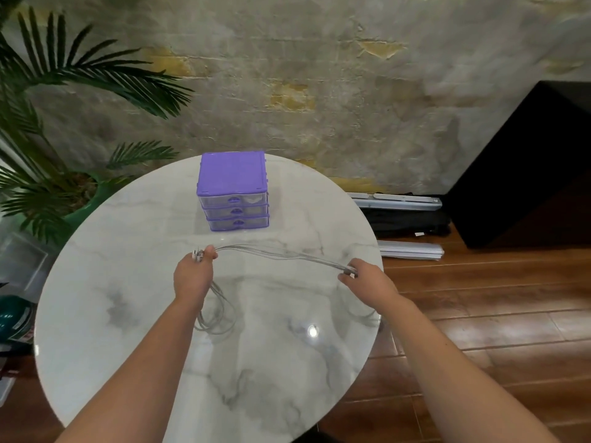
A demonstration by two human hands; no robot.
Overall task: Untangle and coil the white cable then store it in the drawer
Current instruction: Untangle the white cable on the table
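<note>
Several strands of the white cable [281, 254] stretch between my two hands above the round marble table [128, 330]. My left hand [193, 276] grips one end of the bundle, with the plug ends sticking out past its fingers. More cable hangs in loops below that hand, down to the tabletop. My right hand [367, 278] pinches the other end of the strands near the table's right edge. The purple drawer unit [232, 190] stands at the far side of the table, its three clear drawers closed and facing me.
A potted palm [64, 129] stands left of the table. Black bags and white rails [409, 225] lie on the wooden floor to the right, beside a black cabinet [527, 174]. A stone wall is behind.
</note>
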